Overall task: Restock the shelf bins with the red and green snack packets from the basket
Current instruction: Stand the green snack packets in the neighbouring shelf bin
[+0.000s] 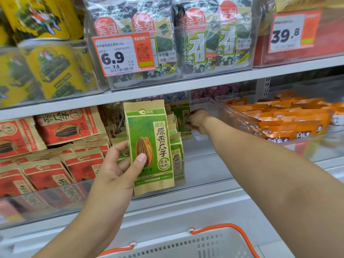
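Observation:
My left hand [119,172] holds a green sunflower-seed packet [149,144] upright in front of the clear shelf bin [204,164], thumb across its face. More green packets [176,161] stand behind it inside the bin. My right hand [197,121] reaches deep into the same bin and grips another green packet [181,116] standing at the back. Red seed packets [55,164] fill the bin to the left. The grey basket [204,244] with orange handles sits below at the bottom edge; its contents are out of view.
Orange snack packets [283,120] fill the clear bin on the right. On the shelf above are seaweed packs [204,34], yellow cans [46,53] and price tags [122,54]. The right half of the green-packet bin has bare floor.

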`<state>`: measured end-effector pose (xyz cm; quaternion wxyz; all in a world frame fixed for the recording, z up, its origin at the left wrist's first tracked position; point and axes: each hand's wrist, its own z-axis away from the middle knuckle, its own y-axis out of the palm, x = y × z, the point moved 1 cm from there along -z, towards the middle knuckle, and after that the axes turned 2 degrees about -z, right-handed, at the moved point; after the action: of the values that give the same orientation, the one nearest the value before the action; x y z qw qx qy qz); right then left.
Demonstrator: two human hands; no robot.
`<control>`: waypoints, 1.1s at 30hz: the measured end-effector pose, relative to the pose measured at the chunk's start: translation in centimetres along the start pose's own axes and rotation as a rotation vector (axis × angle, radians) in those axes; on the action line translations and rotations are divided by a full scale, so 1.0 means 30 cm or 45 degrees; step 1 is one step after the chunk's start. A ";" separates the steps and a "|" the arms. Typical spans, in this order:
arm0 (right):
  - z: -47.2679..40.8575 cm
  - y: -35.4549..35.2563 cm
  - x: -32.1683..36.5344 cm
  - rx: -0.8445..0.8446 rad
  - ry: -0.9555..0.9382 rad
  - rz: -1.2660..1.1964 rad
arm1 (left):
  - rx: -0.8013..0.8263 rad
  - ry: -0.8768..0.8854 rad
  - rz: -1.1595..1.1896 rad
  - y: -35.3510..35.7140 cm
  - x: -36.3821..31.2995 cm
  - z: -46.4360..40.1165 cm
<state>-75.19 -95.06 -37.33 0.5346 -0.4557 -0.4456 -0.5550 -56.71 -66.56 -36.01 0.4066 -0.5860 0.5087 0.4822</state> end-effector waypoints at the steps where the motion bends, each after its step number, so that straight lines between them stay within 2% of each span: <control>1: -0.004 0.002 0.000 -0.007 0.007 -0.020 | -0.003 -0.001 0.001 0.000 0.000 0.002; 8: -0.022 -0.013 0.005 -0.080 -0.009 0.019 | 0.002 -0.013 -0.013 -0.007 0.006 0.004; 11: -0.007 -0.037 0.052 -0.234 -0.168 0.519 | 0.000 -0.024 -0.008 0.002 0.006 0.002; 13: 0.065 -0.055 0.115 -0.178 -0.232 0.741 | -0.003 -0.042 0.006 0.009 0.008 -0.004; 16: 0.276 -0.109 0.208 0.175 -0.244 0.852 | -0.025 -0.074 0.051 0.028 0.001 -0.006; 19: 0.488 -0.185 0.226 0.778 -0.143 0.719 | -0.010 -0.098 0.083 0.058 -0.014 0.010; 21: 0.587 -0.202 0.198 1.092 -0.058 0.640 | 0.014 -0.100 0.127 0.078 -0.029 0.029; 24: 0.705 -0.172 0.130 1.300 -0.028 0.467 | 0.074 -0.087 0.137 0.115 -0.052 0.057; 28: 0.750 -0.119 0.058 1.071 -0.123 0.330 | 0.091 -0.041 0.030 0.142 -0.064 0.083; 33: 0.616 -0.240 0.075 0.690 0.068 0.139 | 0.043 -0.096 -0.146 0.102 -0.040 0.083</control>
<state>-81.88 -77.12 -31.71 0.6775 -0.3047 -0.5385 -0.3977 -60.14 -64.39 -35.30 0.4622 -0.5885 0.4667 0.4714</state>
